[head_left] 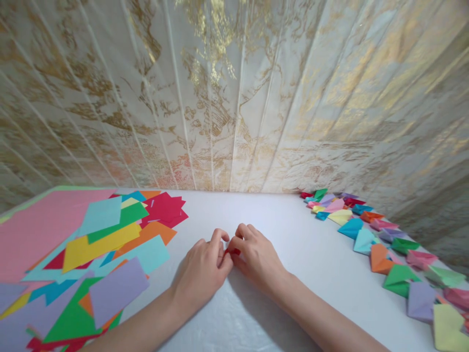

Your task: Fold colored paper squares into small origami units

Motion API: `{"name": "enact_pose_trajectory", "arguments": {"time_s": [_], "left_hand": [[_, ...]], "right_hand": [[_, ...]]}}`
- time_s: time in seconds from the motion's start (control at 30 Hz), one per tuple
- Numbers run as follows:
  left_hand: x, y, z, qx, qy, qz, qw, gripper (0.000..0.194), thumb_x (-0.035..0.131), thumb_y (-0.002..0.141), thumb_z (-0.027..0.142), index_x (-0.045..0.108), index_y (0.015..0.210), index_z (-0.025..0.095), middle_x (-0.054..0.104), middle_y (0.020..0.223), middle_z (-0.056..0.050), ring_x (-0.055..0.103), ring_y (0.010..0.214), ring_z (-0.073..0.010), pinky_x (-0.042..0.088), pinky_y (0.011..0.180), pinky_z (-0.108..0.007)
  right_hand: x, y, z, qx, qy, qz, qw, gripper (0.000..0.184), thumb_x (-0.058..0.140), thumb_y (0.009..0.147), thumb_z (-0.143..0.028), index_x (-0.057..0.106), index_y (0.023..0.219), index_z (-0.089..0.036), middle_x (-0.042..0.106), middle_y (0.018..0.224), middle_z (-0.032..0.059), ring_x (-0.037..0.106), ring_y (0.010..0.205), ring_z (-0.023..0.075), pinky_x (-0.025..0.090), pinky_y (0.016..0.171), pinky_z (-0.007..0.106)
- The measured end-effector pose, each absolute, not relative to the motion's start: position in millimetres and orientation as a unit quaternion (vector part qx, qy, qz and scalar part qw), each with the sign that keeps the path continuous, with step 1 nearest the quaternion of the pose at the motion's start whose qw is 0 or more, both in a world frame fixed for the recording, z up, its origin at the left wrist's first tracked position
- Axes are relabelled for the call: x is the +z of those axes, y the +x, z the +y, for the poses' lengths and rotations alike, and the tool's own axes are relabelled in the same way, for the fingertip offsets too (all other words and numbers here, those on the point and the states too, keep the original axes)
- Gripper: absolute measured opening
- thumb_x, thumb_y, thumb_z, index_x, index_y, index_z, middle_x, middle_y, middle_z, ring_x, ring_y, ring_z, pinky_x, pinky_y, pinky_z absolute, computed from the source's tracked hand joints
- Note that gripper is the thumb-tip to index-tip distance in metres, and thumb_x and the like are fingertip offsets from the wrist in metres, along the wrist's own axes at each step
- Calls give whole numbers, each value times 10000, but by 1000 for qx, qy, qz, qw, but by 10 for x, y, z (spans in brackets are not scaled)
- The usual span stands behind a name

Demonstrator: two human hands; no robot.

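My left hand [207, 261] and my right hand [254, 252] meet over the middle of the white table [278, 220]. Between their fingertips they pinch a small piece of red paper [236, 252], and both hands are closed on it. Most of the paper is hidden behind the fingers, so its exact shape cannot be made out. Fingers of both hands are bent and nearly touching each other.
Loose coloured paper sheets, among them a purple one [117, 292] and a yellow one [100, 247], overlap on the left. Folded paper pieces, including an orange one [380, 259], line the right edge. A patterned curtain [220, 107] hangs behind the table.
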State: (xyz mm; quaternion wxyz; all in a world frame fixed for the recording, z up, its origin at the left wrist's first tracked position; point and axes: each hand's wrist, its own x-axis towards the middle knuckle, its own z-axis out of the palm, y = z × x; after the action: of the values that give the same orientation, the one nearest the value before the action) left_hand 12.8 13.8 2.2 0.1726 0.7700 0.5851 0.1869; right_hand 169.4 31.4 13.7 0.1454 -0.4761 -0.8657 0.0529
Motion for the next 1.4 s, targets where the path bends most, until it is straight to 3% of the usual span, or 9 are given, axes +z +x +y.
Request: {"name": "enact_pose_trajectory", "arguments": {"time_s": [0.13, 0.3, 0.53, 0.73, 1.1, 1.3, 1.4], "left_hand": [[63, 111, 62, 184, 780, 563, 199, 201, 499, 933, 303, 493, 1118, 226, 544, 638, 54, 597, 745, -236, 400, 687, -300], [112, 61, -2, 156, 796, 536, 235, 149, 483, 889, 179, 563, 999, 239, 562, 650, 46, 593, 730, -224, 395, 711, -315], [-21, 34, -276, 162, 834, 475, 230, 238, 459, 816, 55, 573, 926, 232, 585, 718, 20, 578, 759, -214, 397, 706, -314], [-160, 15, -350, 205, 851, 444, 190, 201, 453, 823, 45, 539, 874, 219, 553, 670, 23, 540, 683, -202, 373, 661, -315], [-128, 7, -370, 209, 836, 458, 219, 198, 462, 849, 65, 571, 898, 222, 559, 689, 16, 538, 703, -201, 378, 656, -311], [-149, 10, -363, 216, 833, 459, 223, 201, 472, 848, 61, 579, 895, 225, 552, 688, 18, 534, 689, -201, 376, 651, -305], [-132, 24, -376, 206, 831, 466, 224, 215, 463, 837, 44, 571, 893, 222, 557, 697, 20, 536, 697, -197, 382, 670, -307]], "right_hand": [[294, 2140, 445, 13, -467, -876, 124, 140, 706, 836, -97, 738, 781, -222, 665, 848, 44, 577, 822, 212, 441, 717, 301], [537, 3348, 658, -59, -505, -854, 114, 172, 623, 840, -87, 703, 751, -210, 700, 791, 62, 586, 820, 247, 438, 774, 354], [382, 4405, 864, -118, -566, -809, 105, 156, 553, 796, -167, 676, 709, -208, 713, 744, 98, 594, 710, 259, 426, 659, 347], [174, 4493, 982, -117, -568, -809, 93, 146, 586, 814, -219, 686, 707, -213, 714, 746, 82, 620, 730, 259, 439, 689, 344], [154, 4457, 1016, -118, -586, -796, 99, 169, 606, 801, -317, 697, 694, -223, 702, 747, 83, 628, 727, 254, 451, 669, 334], [388, 4291, 893, -125, -607, -770, 155, 307, 505, 889, -425, 663, 721, -223, 662, 737, 81, 621, 686, 241, 446, 608, 324], [524, 3942, 735, -118, -598, -768, 196, 455, 412, 971, -491, 540, 617, -235, 624, 685, 65, 593, 628, 220, 426, 575, 315]]}}
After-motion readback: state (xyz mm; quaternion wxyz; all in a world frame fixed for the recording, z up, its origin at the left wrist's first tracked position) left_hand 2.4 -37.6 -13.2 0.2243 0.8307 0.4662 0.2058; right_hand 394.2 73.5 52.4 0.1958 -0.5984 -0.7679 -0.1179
